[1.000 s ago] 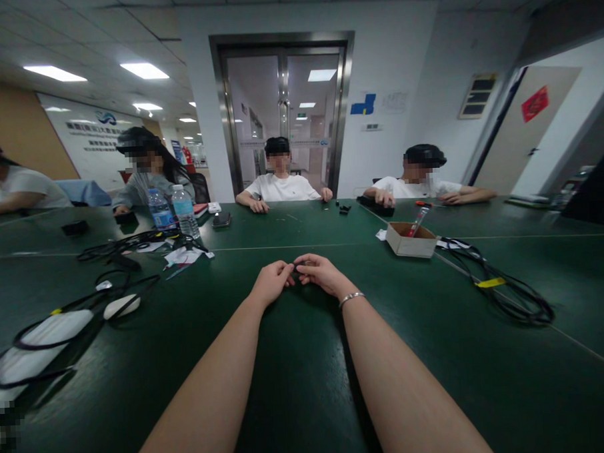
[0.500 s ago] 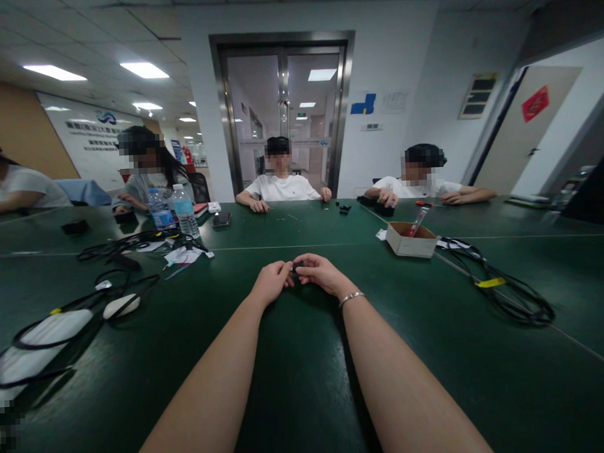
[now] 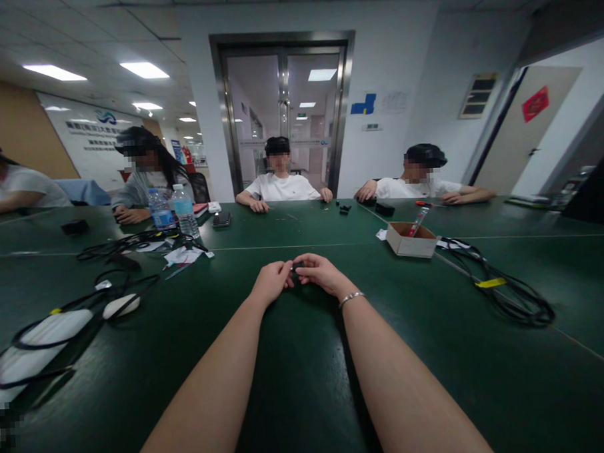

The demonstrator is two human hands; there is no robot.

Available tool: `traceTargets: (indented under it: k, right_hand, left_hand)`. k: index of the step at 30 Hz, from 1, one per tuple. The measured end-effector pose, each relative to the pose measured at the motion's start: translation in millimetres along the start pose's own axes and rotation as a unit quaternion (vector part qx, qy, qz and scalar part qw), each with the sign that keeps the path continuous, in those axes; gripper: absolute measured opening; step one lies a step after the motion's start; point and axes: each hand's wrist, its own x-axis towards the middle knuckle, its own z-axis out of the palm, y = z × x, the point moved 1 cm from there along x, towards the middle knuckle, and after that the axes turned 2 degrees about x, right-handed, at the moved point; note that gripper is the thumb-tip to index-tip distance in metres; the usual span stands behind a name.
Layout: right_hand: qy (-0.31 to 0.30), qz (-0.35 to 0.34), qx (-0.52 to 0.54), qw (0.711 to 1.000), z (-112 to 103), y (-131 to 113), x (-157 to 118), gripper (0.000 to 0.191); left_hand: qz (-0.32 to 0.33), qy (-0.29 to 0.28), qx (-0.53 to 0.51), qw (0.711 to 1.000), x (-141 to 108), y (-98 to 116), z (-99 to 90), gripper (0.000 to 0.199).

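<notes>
Over the middle of the green table (image 3: 297,347), my two hands meet at a small black object (image 3: 298,265). My right hand (image 3: 320,274), with a silver bracelet at its wrist, pinches the object between thumb and fingers. At the object's left end, my left hand (image 3: 272,282) has its fingertips pressed together; whatever they grip is too small to make out. A tiny light spot shows between the two hands.
An open box (image 3: 412,247) with a red tube stands right of centre, beside a coiled black cable (image 3: 510,297). Bottles (image 3: 185,215), papers (image 3: 183,256), cables and a white mouse (image 3: 121,306) lie left. Several people sit across the table.
My hands have barely moved. Across the table at right, a person's hand has drawn back left from a black block. The person at left has brought their hands together, away from another black block.
</notes>
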Motion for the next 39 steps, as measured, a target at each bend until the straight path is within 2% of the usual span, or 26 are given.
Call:
traceTargets:
  k: [27, 39]
  right_hand:
    - [0.007, -0.017, -0.024, 1.000, 1.7, 0.6, 0.5, 0.033]
    - [0.013, -0.015, -0.022, 1.000, 2.7, 0.1, 0.0, 0.032]
  left_hand:
    - [-0.049, 0.014, 0.024, 0.998, -0.4, 6.9, -1.1, 0.050]
    - [-0.063, 0.016, 0.023, 0.998, 3.5, 2.6, 0.0, 0.050]
